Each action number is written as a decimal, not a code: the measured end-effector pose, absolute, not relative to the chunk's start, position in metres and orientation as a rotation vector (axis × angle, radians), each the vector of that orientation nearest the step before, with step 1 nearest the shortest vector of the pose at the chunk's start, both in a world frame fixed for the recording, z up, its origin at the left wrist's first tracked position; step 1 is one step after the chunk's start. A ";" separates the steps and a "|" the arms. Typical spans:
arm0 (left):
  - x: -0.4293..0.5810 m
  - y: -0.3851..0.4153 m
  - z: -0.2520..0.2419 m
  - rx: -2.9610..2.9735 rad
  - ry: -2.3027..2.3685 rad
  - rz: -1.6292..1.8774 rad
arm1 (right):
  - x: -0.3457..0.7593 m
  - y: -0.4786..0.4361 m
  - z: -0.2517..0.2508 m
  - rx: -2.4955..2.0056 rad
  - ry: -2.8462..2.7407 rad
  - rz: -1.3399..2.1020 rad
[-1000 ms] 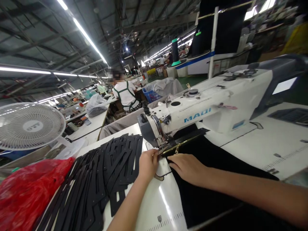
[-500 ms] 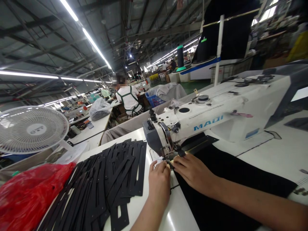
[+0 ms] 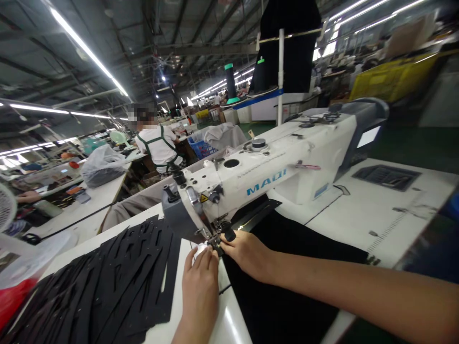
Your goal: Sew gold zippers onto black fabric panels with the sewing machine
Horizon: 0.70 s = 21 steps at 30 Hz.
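Observation:
A white sewing machine (image 3: 265, 179) stands on the table, with its presser foot (image 3: 214, 242) between my hands. My left hand (image 3: 201, 277) is palm down on the left of the foot, fingers bent and close together. Whatever lies under its fingertips is hidden. To the right of the foot, my right hand (image 3: 247, 253) is closed at the edge of a large piece of black fabric (image 3: 287, 296), fingertips near the needle. This fabric spreads under my right forearm and over the table's front. Along its far edge, a dark strip (image 3: 260, 212) passes below the machine's arm.
Many flat black cut pieces (image 3: 118, 282) are heaped to the left. Farther left are a fan (image 3: 6, 208) and a red plastic bag (image 3: 16, 298). Thread cones (image 3: 230, 83) stand on a rack behind the machine. Beyond, a person (image 3: 159, 145) sits facing away.
The camera has turned right, so everything appears farther left. Both hands stay beside the presser foot, with the right fingers slightly closer to it. The black fabric stays under the right arm.

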<state>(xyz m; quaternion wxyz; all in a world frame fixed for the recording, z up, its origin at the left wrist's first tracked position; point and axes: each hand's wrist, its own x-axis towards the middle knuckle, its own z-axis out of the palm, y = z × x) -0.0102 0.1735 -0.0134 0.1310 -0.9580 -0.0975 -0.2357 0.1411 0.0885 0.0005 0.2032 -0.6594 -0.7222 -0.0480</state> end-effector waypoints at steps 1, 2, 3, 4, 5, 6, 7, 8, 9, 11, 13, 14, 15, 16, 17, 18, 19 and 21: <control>-0.009 0.176 -0.014 -2.778 -0.267 -0.675 | 0.142 0.089 0.002 -1.855 -2.015 -0.122; -0.008 0.178 -0.013 -2.775 -0.256 -0.674 | 0.143 0.090 0.004 -1.869 -2.010 -0.113; -0.007 0.180 -0.013 -2.772 -0.245 -0.684 | 0.143 0.091 0.005 -1.880 -2.003 -0.106; -0.006 0.181 -0.013 -2.769 -0.240 -0.696 | 0.143 0.091 0.006 -1.887 -1.994 -0.099; -0.006 0.180 -0.012 -2.767 -0.243 -0.710 | 0.143 0.091 0.007 -1.889 -1.985 -0.092; -0.005 0.180 -0.012 -2.767 -0.254 -0.724 | 0.143 0.090 0.007 -1.886 -1.977 -0.086; -0.004 0.179 -0.012 -2.768 -0.270 -0.740 | 0.143 0.090 0.007 -1.881 -1.969 -0.081; -0.004 0.177 -0.012 -2.769 -0.290 -0.760 | 0.142 0.090 0.006 -1.873 -1.961 -0.077; -0.003 0.176 -0.012 -2.769 -0.307 -0.784 | 0.142 0.090 0.006 -1.863 -1.953 -0.075; -0.003 0.175 -0.012 -2.769 -0.321 -0.826 | 0.143 0.090 0.004 -1.837 -1.939 -0.075; -0.003 0.174 -0.013 -2.773 -0.326 -0.860 | 0.143 0.091 0.002 -1.813 -1.927 -0.078; -0.003 0.174 -0.014 -2.780 -0.331 -0.866 | 0.144 0.091 0.002 -1.805 -1.920 -0.081; -0.004 0.175 -0.014 -2.786 -0.336 -0.874 | 0.144 0.091 0.001 -1.798 -1.914 -0.082; -0.004 0.175 -0.015 -2.793 -0.346 -0.877 | 0.144 0.091 0.002 -1.792 -1.910 -0.084; -0.004 0.176 -0.017 -2.796 -0.352 -0.885 | 0.144 0.091 0.002 -1.785 -1.909 -0.088; -0.004 0.176 -0.018 -2.794 -0.355 -0.902 | 0.143 0.090 0.002 -1.776 -1.912 -0.094; -0.003 0.176 -0.020 -2.787 -0.359 -0.930 | 0.143 0.090 0.003 -1.767 -1.915 -0.101; -0.001 0.176 -0.025 -2.754 -0.380 -1.034 | 0.142 0.090 0.003 -1.761 -1.917 -0.113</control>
